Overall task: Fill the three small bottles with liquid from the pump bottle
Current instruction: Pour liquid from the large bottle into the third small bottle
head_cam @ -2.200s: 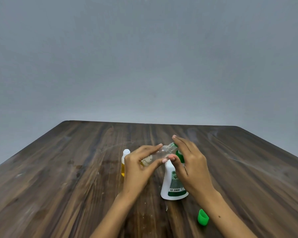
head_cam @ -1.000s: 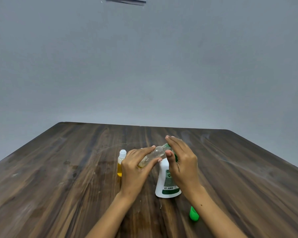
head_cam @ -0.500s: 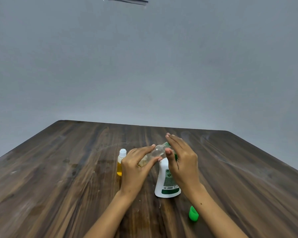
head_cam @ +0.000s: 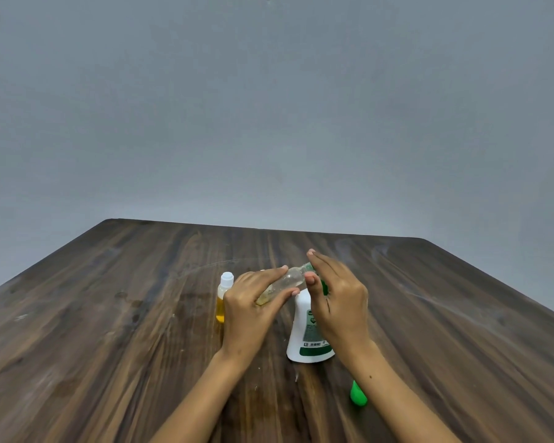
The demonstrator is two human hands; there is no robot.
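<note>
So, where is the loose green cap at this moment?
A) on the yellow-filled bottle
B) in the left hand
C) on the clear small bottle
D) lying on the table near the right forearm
D: the green cap lies on the wooden table beside the right forearm, apart from the pump bottle; the left hand holds the clear small bottle.

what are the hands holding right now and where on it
The left hand grips the clear small bottle around its lower body, tilted toward the pump bottle. The right hand presses the pump with straight fingers.
</note>
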